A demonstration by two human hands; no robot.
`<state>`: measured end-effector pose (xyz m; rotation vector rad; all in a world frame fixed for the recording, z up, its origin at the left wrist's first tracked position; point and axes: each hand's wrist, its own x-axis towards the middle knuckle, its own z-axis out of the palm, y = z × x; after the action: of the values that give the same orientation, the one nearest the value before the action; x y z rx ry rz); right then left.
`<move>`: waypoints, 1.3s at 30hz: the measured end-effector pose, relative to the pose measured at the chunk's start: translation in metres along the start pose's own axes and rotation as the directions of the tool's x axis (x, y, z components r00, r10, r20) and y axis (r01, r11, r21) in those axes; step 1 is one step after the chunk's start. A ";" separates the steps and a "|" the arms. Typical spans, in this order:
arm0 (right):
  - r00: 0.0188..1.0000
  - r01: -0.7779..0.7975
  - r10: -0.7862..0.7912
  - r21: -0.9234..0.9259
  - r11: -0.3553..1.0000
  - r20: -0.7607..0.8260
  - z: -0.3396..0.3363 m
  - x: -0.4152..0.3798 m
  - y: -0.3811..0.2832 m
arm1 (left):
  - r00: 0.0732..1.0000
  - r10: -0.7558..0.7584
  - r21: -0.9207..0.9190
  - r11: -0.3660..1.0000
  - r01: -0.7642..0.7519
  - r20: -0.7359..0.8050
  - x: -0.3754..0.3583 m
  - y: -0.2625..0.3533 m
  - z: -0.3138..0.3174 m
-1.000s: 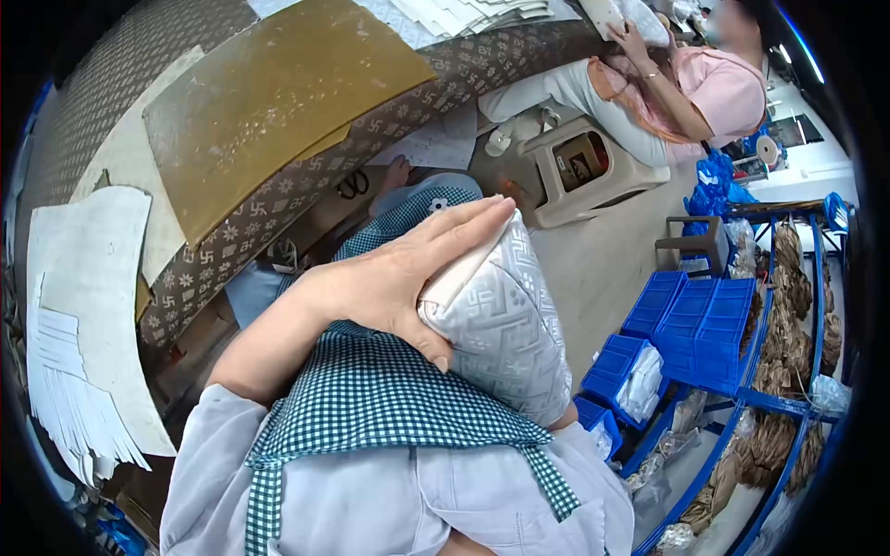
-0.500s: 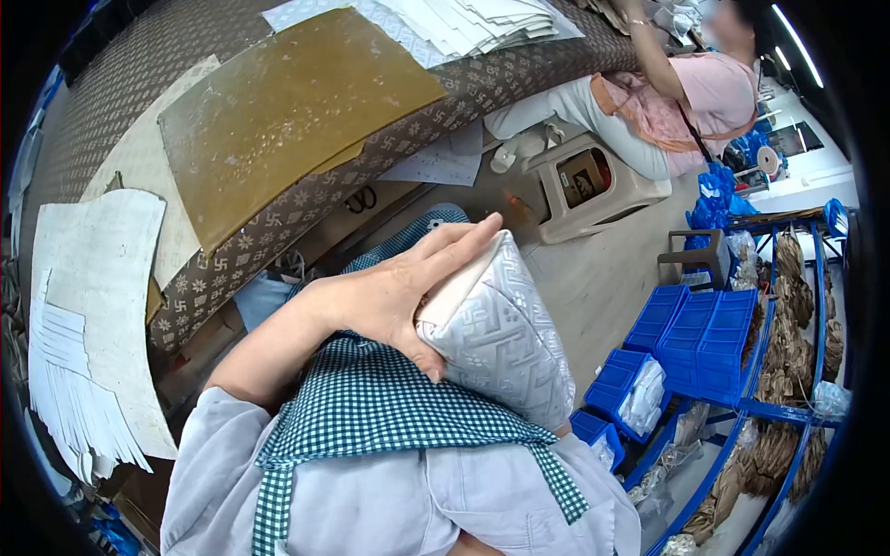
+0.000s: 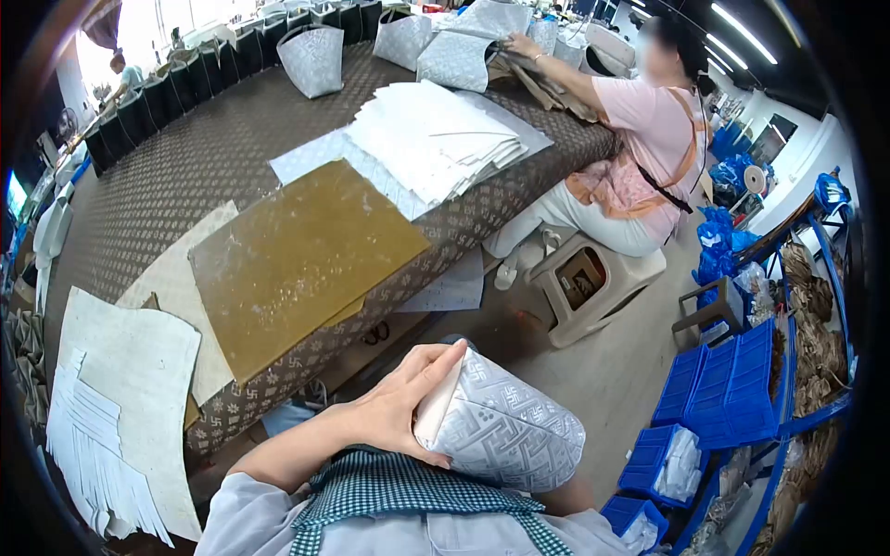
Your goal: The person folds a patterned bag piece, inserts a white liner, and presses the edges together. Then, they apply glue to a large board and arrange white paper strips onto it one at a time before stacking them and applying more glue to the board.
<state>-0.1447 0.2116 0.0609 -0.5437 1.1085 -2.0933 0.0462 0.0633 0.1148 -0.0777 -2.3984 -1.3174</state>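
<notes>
My left hand (image 3: pixel 400 400) grips the pale end of a silver-grey patterned fabric bag (image 3: pixel 505 422), fingers across the top and thumb underneath. The bag lies on its side in front of my body, its raised pattern facing up. Part of my right forearm shows at the bag's far lower end; my right hand is hidden by the bag, so its fingers cannot be seen. Below is a green checked apron (image 3: pixel 399 496).
On the brown patterned table (image 3: pixel 232 120) lie an amber sheet (image 3: pixel 306 259), stacked white pieces (image 3: pixel 431 139) and cut white strips (image 3: pixel 97 445). A person in pink (image 3: pixel 640 120) sits on a stool (image 3: pixel 598 287). Blue bins (image 3: pixel 723 385) stand at the right.
My view has tilted up, showing more of the table and the seated person. The bag sits lower in view and is turned more sideways, still in my left hand.
</notes>
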 end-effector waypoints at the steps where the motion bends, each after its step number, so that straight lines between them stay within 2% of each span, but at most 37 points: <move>1: 0.998 0.054 -0.054 0.011 0.998 -0.015 -0.012 0.002 -0.013 | 1.000 0.013 0.016 1.000 -0.013 -0.009 0.008 0.002 -0.006; 2: 0.992 0.118 -0.118 0.018 0.993 -0.041 -0.027 0.002 -0.029 | 0.999 0.036 0.048 0.998 -0.035 -0.015 0.016 0.001 -0.014; 5: 0.956 0.277 -0.274 0.011 0.961 -0.100 -0.072 0.002 -0.070 | 0.932 0.323 0.244 0.929 -0.279 -0.166 0.045 0.010 -0.047; 6: 0.944 0.311 -0.310 -0.003 0.950 -0.116 -0.086 0.001 -0.080 | 0.917 0.360 0.353 0.892 -0.284 -0.174 0.058 0.018 -0.062; 7: 0.931 0.345 -0.343 -0.009 0.939 -0.129 -0.098 0.000 -0.087 | 0.800 0.554 0.468 0.784 -0.408 -0.231 0.079 0.021 -0.072; 8: 0.929 0.338 -0.339 -0.031 0.941 -0.151 -0.105 0.000 -0.089 | 0.751 0.623 0.592 0.697 -0.404 -0.220 0.097 0.026 -0.088; 10: 0.924 0.320 -0.329 -0.080 0.944 -0.196 -0.118 -0.007 -0.089 | 0.721 0.670 0.854 0.469 -0.224 -0.178 0.140 0.031 -0.133; 11: 0.925 0.262 -0.265 -0.047 0.964 -0.273 -0.113 -0.010 -0.082 | 0.719 0.670 0.929 0.359 -0.094 -0.186 0.163 0.026 -0.156; 12: 0.942 0.202 -0.217 -0.084 0.976 -0.255 -0.107 -0.011 -0.073 | 0.666 0.706 0.962 0.263 0.070 -0.241 0.186 0.015 -0.176; 14: 0.967 0.084 -0.116 -0.150 0.985 -0.225 -0.093 -0.011 -0.052 | 0.700 0.573 0.904 0.240 0.354 -0.426 0.206 -0.004 -0.202; 15: 0.974 0.020 -0.052 -0.144 0.989 -0.222 -0.089 -0.011 -0.041 | 0.711 0.482 0.859 0.298 0.417 -0.512 0.209 -0.020 -0.204; 17: 0.973 -0.108 0.079 -0.125 0.986 -0.215 -0.085 -0.011 -0.022 | 0.802 0.338 0.860 0.332 0.388 -0.492 0.196 -0.043 -0.190; 19: 0.973 -0.154 0.129 -0.121 0.981 -0.193 -0.090 -0.006 -0.005 | 0.876 0.219 0.852 0.418 0.314 -0.430 0.172 -0.065 -0.170; 23: 0.961 -0.231 0.196 -0.172 0.958 -0.197 -0.101 0.002 0.010 | 0.879 -0.107 0.745 0.491 0.453 -0.464 0.123 -0.107 -0.138; 27: 0.958 -0.263 0.220 -0.252 0.931 -0.185 -0.113 0.012 0.008 | 0.890 -0.258 0.713 0.532 0.455 -0.376 0.094 -0.131 -0.128; 29: 0.946 -0.317 0.266 -0.350 0.882 -0.186 -0.128 0.018 0.003 | 0.912 -0.273 0.737 0.538 0.408 -0.306 0.088 -0.141 -0.128; 31: 0.967 -0.251 0.192 -0.499 0.830 -0.166 -0.134 0.025 -0.018 | 0.924 -0.294 0.731 0.570 0.375 -0.244 0.092 -0.139 -0.122; 33: 0.964 -0.246 0.137 -0.572 0.783 -0.227 -0.145 0.035 -0.033 | 0.932 -0.315 0.734 0.588 0.341 -0.180 0.098 -0.147 -0.119; 35: 0.972 -0.220 0.117 -0.624 0.750 -0.203 -0.166 0.051 -0.046 | 0.932 -0.347 0.747 0.591 0.304 -0.105 0.107 -0.155 -0.113; 37: 0.950 -0.305 0.233 -0.769 0.562 -0.206 -0.182 0.073 -0.067 | 0.922 -0.386 0.761 0.588 0.272 -0.032 0.121 -0.162 -0.107; 39: 0.926 -0.333 0.319 -0.835 0.438 -0.202 -0.198 0.101 -0.073 | 0.917 -0.398 0.739 0.624 0.253 0.022 0.137 -0.176 -0.099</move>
<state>-0.3662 0.2734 0.0179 -0.6805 2.0895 -1.0594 -0.0898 -0.1350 0.0722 0.5147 -3.0243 -0.3673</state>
